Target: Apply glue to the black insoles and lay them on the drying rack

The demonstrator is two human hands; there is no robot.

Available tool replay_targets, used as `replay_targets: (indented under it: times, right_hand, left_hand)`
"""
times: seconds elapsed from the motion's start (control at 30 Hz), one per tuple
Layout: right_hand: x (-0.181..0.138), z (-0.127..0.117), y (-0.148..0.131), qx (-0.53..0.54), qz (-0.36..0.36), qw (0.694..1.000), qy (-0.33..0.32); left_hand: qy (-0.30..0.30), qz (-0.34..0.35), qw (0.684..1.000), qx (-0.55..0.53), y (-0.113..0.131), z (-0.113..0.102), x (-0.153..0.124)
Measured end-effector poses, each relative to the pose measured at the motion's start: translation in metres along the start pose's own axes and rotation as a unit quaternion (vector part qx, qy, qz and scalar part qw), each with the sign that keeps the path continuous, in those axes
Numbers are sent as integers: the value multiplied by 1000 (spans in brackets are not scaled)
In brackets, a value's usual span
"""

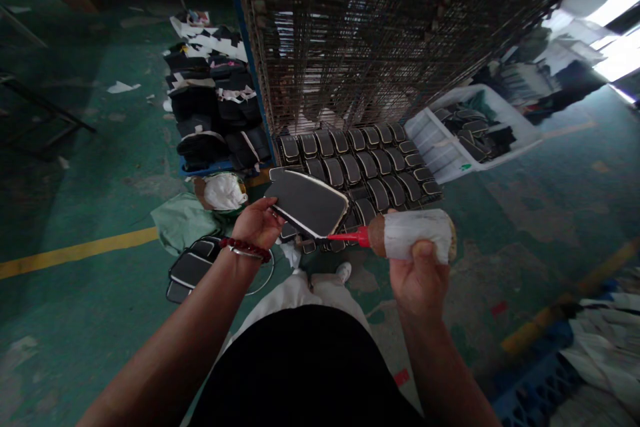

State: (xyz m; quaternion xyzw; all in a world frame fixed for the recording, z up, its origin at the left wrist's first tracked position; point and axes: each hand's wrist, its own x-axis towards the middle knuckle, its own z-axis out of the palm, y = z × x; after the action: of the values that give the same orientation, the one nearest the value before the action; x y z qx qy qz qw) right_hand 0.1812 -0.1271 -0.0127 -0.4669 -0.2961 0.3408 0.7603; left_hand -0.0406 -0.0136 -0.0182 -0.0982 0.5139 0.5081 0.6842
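Note:
A flat dark grey panel (307, 203) with a pale line along its edge is in my left hand (260, 221), the fingers and thumb gripping its left end. My right hand (421, 273) is wrapped around a glue bottle (417, 235) with a white sleeve and a red nozzle. The bottle lies on its side in the air, nozzle pointing left. Its tip is at the panel's lower right edge; whether it touches I cannot tell. Below and beyond, many similar small dark panels (367, 165) with pale edges lie in rows on a rack.
A tall wire rack (345, 33) rises straight ahead. To its right stands a white plastic bin (450, 153) holding dark pieces. Bundled dark pieces (197, 103) are stacked at the left. A green sack (183, 220) and more dark panels (193, 267) lie near my feet.

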Motion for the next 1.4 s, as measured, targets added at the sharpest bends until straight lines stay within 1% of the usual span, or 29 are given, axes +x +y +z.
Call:
replay_targets:
  times: [0.13,0.37,0.43,0.5,0.57,0.63,0.7,0.77,0.8,0.83,0.87,0.93,1.03,1.1,1.17,1.23,1.3,1.33,1.37,1.4]
  right_hand:
    - [1,-1,2,-3,-3,1000,-5]
    - [28,1,-8,5,-72,997,29]
    - [29,1,-9,3,-73,997,28]
    - [23,1,-6,3,-54,998,26]
    - [11,1,-1,16,-5,1000,21]
    - [-1,0,7,43,81,996,19]
    - [-7,-1,14,85,199,976,26]
    - [-4,-4,17,133,298,945,32]
    - [2,-6,16,156,323,933,37]
    - [10,-8,12,179,330,926,44]
    - [20,-11,5,204,319,924,55]
    - [45,-17,-17,260,263,926,81]
    - [78,-26,-60,318,141,934,82]
    - [91,-30,-85,326,83,938,77]
    - [91,-32,-98,302,55,948,86]
    - [78,-31,-91,259,52,959,102]
    - [54,-28,-68,219,82,965,118]
    - [40,-25,-53,195,124,965,122]
    - [24,-22,-36,179,181,959,125]
    - [9,-18,-19,172,243,948,113]
  left_hand:
    - [3,2,1000,4,-1,-1,2]
    - [-21,-6,999,30,-4,-3,-3]
    - [-18,-7,999,29,-4,-4,-5]
    - [-10,-3,1000,23,-3,-5,-3]
    - [-6,0,1000,15,-3,-7,2]
    - [-5,6,1000,1,-2,-10,9]
    - [3,21,1000,-19,-2,-12,18]
    - [15,31,999,-43,-3,-13,26]
    - [21,30,998,-54,-4,-14,30]
    - [25,24,997,-61,-5,-15,35]
    - [29,15,997,-65,-6,-16,39]
    - [35,-1,997,-64,-10,-20,47]
    - [47,-14,997,-54,-19,-27,57]
    - [48,-19,997,-54,-26,-30,61]
    - [41,-25,997,-60,-33,-28,60]
    - [25,-28,997,-69,-41,-22,56]
    - [7,-32,996,-79,-52,-12,47]
    - [-2,-34,996,-83,-58,-6,41]
    - [-11,-38,996,-86,-64,0,36]
    - [-20,-44,995,-86,-71,5,30]
